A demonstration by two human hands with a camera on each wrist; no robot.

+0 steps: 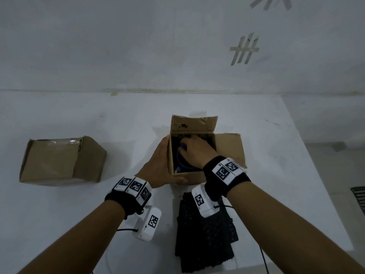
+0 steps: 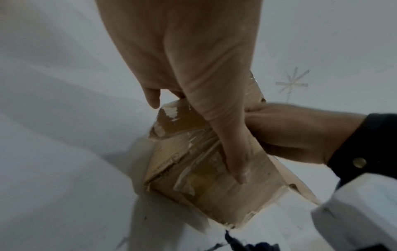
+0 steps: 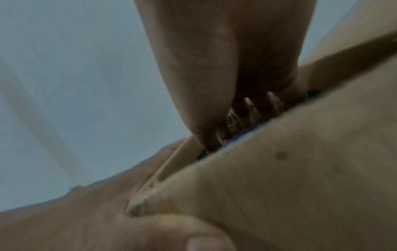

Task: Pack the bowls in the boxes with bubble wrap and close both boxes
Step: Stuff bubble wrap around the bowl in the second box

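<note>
An open cardboard box (image 1: 194,124) stands mid-table with its far and right flaps spread. My left hand (image 1: 158,165) clasps its near left corner, fingers along the left wall and thumb across the near wall (image 2: 204,186). My right hand (image 1: 194,151) reaches down inside the box. Its fingers curl at a blue bowl (image 1: 185,166) lying in dark wrap, and the fingertips are partly hidden. The right wrist view is blurred: curled fingers (image 3: 251,108), a strip of blue bowl (image 3: 242,134) and the box wall (image 3: 279,169). A second box (image 1: 61,161) sits closed at the left.
A folded sheet of black bubble wrap (image 1: 205,234) lies on the white table (image 1: 118,119) just in front of the open box, under my right wrist. The table's right edge runs diagonally at the right. A wall stands behind.
</note>
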